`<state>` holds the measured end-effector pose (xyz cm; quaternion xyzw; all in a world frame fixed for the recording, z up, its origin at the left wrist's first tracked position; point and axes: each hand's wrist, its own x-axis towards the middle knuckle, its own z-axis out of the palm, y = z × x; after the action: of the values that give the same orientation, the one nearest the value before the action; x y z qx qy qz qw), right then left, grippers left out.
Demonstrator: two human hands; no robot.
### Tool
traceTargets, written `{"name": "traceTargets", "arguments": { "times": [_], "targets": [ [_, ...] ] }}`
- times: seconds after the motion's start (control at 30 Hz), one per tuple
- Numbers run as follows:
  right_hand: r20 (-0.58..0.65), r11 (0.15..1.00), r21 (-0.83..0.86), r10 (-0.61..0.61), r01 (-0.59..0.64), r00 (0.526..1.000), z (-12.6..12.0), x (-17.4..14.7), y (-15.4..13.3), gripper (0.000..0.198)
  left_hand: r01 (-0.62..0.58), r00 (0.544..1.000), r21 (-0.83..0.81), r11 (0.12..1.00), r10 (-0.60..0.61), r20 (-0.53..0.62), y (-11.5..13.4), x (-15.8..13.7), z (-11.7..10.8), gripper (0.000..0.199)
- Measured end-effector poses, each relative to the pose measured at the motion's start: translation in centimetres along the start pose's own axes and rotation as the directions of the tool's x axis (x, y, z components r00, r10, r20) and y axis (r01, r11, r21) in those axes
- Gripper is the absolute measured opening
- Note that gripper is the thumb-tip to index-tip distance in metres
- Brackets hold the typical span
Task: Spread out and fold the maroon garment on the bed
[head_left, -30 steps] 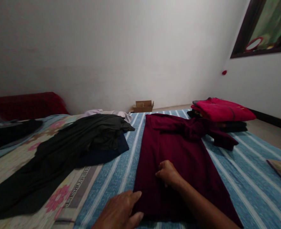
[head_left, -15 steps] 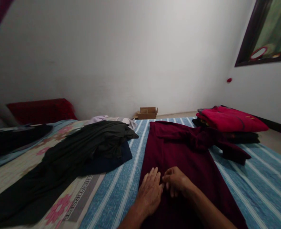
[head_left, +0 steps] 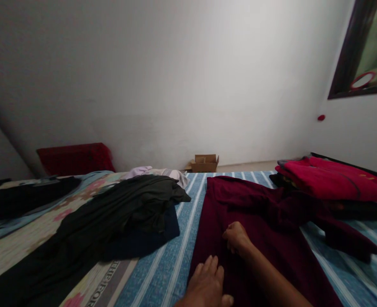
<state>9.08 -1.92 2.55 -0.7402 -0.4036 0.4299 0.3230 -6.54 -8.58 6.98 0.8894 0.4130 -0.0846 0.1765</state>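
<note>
A maroon long-sleeved garment [head_left: 216,209] lies spread on the blue striped bedsheet [head_left: 163,251], one sleeve reaching out to the right over the sheet. Flat on its near left part rests my left hand [head_left: 206,283], palm down with fingers stretched. My right hand [head_left: 238,238] is a little farther up the garment, its fingers curled together against the cloth. Whether a fold is pinched in them is hidden.
Left of the garment, a dark green garment [head_left: 111,213] lies over a navy one [head_left: 172,228]. Folded clothes with a bright pink piece [head_left: 338,177] on top are stacked at the right. A cardboard box [head_left: 207,164] and a red covered object [head_left: 75,157] stand by the wall.
My right hand has moved away from my left hand, farther up the garment. My left hand has come nearer to me and stays flat. The camera view has shifted slightly.
</note>
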Motion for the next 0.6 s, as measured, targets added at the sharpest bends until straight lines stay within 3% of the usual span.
{"name": "traceTargets", "arguments": {
  "times": [0.1,0.17,0.27,0.4,0.5,0.6],
  "targets": [
    [0.001,0.999,-0.023,-0.045,0.045,0.999,-0.1,0.4,0.3,0.022,0.038,0.995,0.035,0.999,-0.034,-0.096,0.6,2.4,-3.9,0.035],
    [0.005,0.997,-0.032,-0.069,0.069,0.998,-0.1,0.7,0.3,0.024,0.084,0.951,0.047,0.995,-0.066,-0.301,0.9,5.5,-6.2,0.029],
    [0.012,0.996,-0.037,-0.084,0.084,0.996,0.2,1.1,0.4,0.023,0.149,0.879,0.001,0.989,-0.132,-0.459,0.8,11.1,-7.5,0.033],
    [0.043,0.996,-0.068,-0.049,0.051,0.998,0.5,1.4,1.7,0.020,0.244,0.793,-0.115,0.963,-0.266,-0.549,-0.8,17.7,-5.5,0.033],
    [0.065,0.992,-0.115,-0.052,0.059,0.997,-1.2,2.2,1.8,0.015,0.267,0.774,-0.179,0.947,-0.322,-0.546,-2.5,20.4,-3.0,0.035],
    [-0.014,0.937,-0.263,-0.240,0.228,0.971,-4.4,4.4,-1.1,0.016,0.243,0.775,-0.209,0.947,-0.319,-0.545,-3.7,21.5,-1.1,0.041]
  ]
}}
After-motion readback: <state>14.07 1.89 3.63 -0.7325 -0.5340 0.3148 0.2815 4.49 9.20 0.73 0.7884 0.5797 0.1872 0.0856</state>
